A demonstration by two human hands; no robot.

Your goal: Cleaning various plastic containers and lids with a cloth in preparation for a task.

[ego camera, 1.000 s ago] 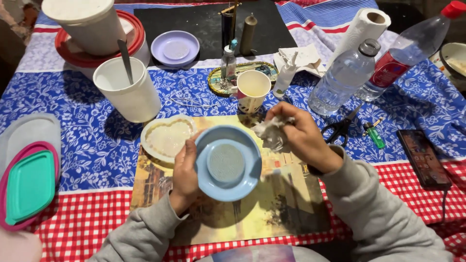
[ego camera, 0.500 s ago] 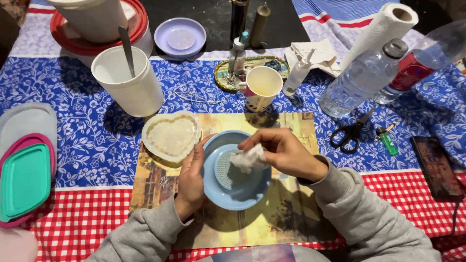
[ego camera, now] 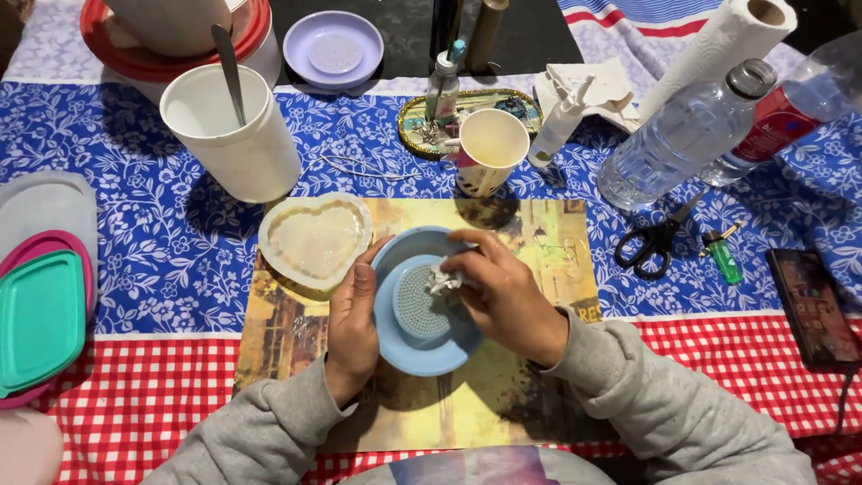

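A round light-blue mould [ego camera: 415, 341] with a textured raised centre lies on a yellowish picture placemat [ego camera: 530, 395]. My left hand [ego camera: 352, 316] grips its left rim and steadies it. My right hand [ego camera: 503, 292] holds a crumpled white tissue [ego camera: 443, 278] and presses it against the mould's inside, at the right of the centre disc. A white heart-shaped mould [ego camera: 314, 238] sits just to the upper left, touching the blue one's edge.
A white bucket with a spoon [ego camera: 235, 135], a paper cup [ego camera: 489, 148], water bottles [ego camera: 678, 135], a paper towel roll [ego camera: 718, 54], scissors [ego camera: 651, 242], a green lighter [ego camera: 721, 256], a phone [ego camera: 813, 305], a lilac mould [ego camera: 332, 47] and stacked lids [ego camera: 40, 319] ring the placemat.
My right hand has come down from above the mould and now pushes the tissue into it. The left hand has kept its hold on the rim.
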